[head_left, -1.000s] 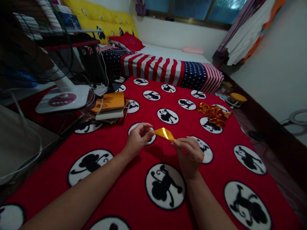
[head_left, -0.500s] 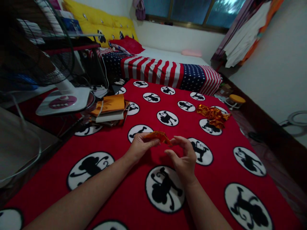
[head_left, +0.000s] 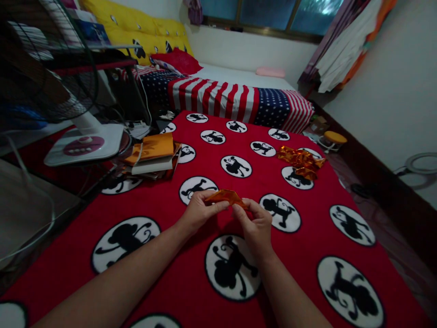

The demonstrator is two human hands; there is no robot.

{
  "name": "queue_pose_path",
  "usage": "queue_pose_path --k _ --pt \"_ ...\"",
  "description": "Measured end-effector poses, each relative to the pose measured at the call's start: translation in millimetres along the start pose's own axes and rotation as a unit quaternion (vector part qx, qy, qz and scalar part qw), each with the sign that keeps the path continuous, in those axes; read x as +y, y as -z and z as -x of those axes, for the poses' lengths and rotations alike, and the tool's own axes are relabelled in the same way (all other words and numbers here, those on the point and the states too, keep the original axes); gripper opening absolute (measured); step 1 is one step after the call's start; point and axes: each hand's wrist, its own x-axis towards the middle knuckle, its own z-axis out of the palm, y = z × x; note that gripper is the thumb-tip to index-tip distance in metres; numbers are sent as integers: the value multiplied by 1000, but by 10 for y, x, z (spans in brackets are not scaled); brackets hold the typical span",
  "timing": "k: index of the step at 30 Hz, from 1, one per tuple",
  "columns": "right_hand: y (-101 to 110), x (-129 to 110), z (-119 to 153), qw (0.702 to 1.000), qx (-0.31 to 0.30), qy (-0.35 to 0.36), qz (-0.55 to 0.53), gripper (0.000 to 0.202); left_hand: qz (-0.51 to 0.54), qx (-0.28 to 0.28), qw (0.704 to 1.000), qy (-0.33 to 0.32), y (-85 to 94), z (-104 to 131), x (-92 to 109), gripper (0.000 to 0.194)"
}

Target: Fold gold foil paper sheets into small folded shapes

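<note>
A folded piece of shiny orange-gold foil paper (head_left: pixel 226 196) is held up over the red cloth (head_left: pixel 177 255) with its round monkey patches. My left hand (head_left: pixel 202 210) pinches its left end between thumb and fingers. At the other end, the thumb and fingers of my right hand (head_left: pixel 255 222) close on the right tip. The paper bends upward in the middle, and its underside is hidden. Farther off to the right, several folded foil pieces (head_left: pixel 300 159) lie in a loose heap on the cloth.
To the left is a stack of orange and white paper sheets (head_left: pixel 153 155). Beyond it stands a fan on a white base (head_left: pixel 85 143). A bed with a striped and starred cover (head_left: pixel 218 98) lies behind. An orange-topped stool (head_left: pixel 335 137) is at the right.
My right thumb and fingers, spread beside the foil paper before, have closed on its right end. My left hand keeps its hold. The view has shifted slightly.
</note>
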Motion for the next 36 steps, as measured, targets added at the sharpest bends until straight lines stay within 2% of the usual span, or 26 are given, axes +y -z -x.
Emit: queue_pose_path --k 5,16,19,23,31,36 --pt "14 22 -12 1000 7 -9 -18 17 -1 26 1000 -1 48 -26 -41 27" --pt "22 57 -35 991 -3 -59 -124 21 10 15 1000 5 78 -32 -41 23" --pt "39 56 -37 988 -32 -76 -132 20 -7 14 1000 -2 104 -44 -54 22" --pt "80 77 -41 989 -76 -55 -115 21 -25 12 1000 -8 124 -53 -60 21" --pt "67 80 -64 997 -10 -26 -66 20 -24 -4 1000 -2 112 -50 -20 22" --pt "77 77 -75 994 -20 -73 -85 22 -61 -14 998 -12 128 -48 -17 24"
